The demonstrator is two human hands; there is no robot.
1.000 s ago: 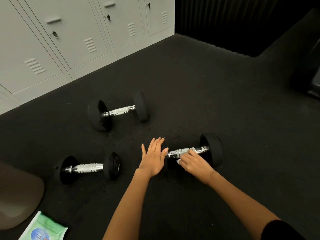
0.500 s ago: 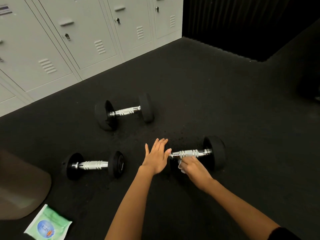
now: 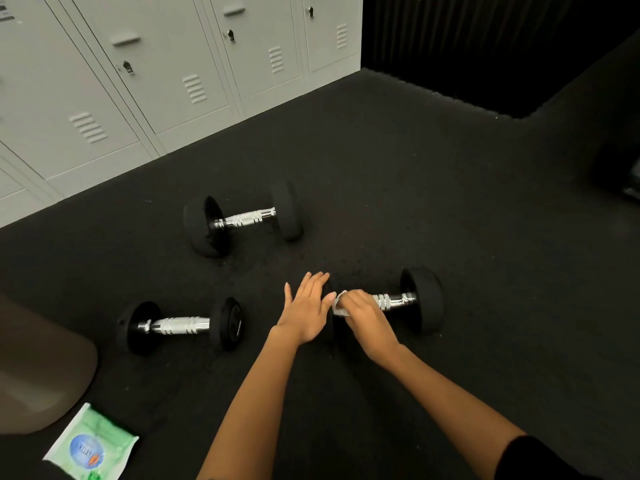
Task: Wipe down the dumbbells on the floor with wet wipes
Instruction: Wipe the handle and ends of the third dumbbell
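While the flat left hand (image 3: 306, 306) steadies the right dumbbell (image 3: 398, 301), right-hand fingers (image 3: 349, 299) pinch a wet wipe (image 3: 338, 308) on its handle; next, probably its ends.

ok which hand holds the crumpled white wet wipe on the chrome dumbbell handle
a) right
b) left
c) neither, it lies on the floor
a: the right hand grips the crumpled white wet wipe against the chrome handle; the left hand lies flat beside it.
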